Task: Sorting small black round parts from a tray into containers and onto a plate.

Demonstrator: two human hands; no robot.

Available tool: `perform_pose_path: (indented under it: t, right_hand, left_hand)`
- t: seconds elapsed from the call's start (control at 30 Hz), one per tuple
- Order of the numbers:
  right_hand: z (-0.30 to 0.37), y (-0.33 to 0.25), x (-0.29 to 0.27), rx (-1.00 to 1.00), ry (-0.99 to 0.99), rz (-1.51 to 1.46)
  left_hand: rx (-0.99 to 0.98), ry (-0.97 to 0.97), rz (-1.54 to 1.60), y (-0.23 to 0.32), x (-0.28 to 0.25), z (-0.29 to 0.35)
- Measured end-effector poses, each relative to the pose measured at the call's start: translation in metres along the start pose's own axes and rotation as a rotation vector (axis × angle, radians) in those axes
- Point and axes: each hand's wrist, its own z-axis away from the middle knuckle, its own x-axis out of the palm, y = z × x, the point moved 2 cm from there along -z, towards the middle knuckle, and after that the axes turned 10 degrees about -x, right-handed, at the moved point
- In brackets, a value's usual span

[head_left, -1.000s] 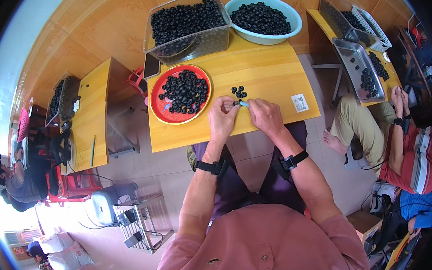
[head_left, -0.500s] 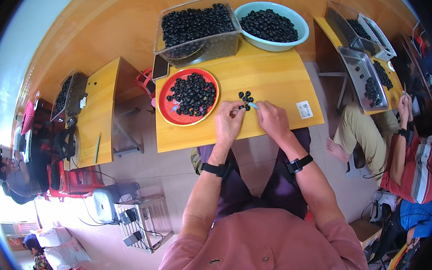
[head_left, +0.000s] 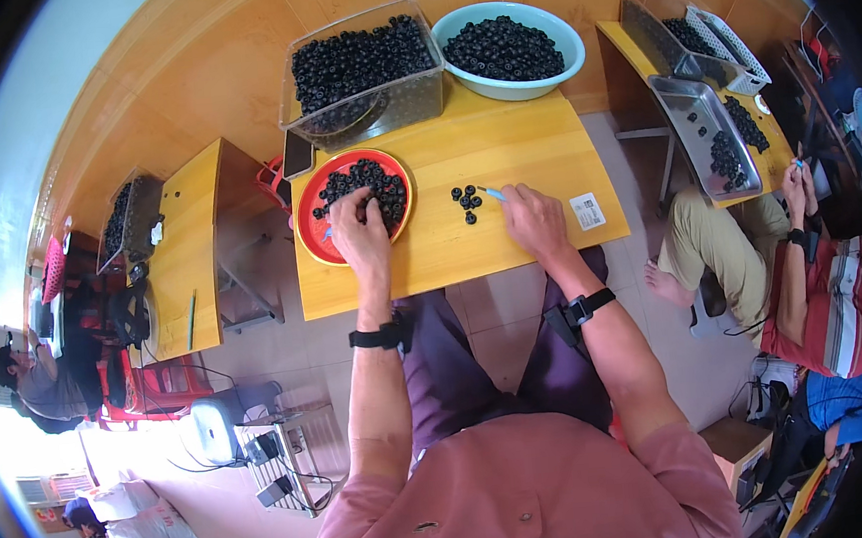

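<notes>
My left hand [head_left: 359, 232] is over the red plate [head_left: 312, 239] with the yellow rim, its curled fingers slightly apart and down among small black ring-shaped pieces [head_left: 377, 178]. Whether a fingertip touches one of them is partly hidden. In my right hand [head_left: 535, 220] I grip a slim tool with a light blue handle [head_left: 495, 195], and its thin tip points left. Beside that tip, several loose black rings [head_left: 467, 198] lie on the yellow table [head_left: 440, 258].
Behind the plate stand a clear plastic bin [head_left: 371, 123] and a pale blue basin [head_left: 518, 89], both full of black rings. A dark phone-like slab [head_left: 298, 154] lies by the bin. A white label [head_left: 587, 211] is at right. At the right-hand table a person [head_left: 824, 311] works beside a metal tray [head_left: 707, 140].
My left hand has left the loose rings and moved left to the red plate. My right hand still holds the blue-handled tool near the rings. The view has shifted slightly.
</notes>
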Motion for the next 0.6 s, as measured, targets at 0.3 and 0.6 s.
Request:
perform_pose_path:
  t: [0.3,0.6]
  right_hand:
    - [0.003,0.005,0.004,0.042,0.034,-0.033]
    - [0.005,0.003,0.002,0.042,-0.009,-0.037]
  left_hand:
    - [0.229,-0.429,-0.11,0.034,0.054,0.064]
    - [0.091,-0.41,-0.126,0.027,0.071,0.072]
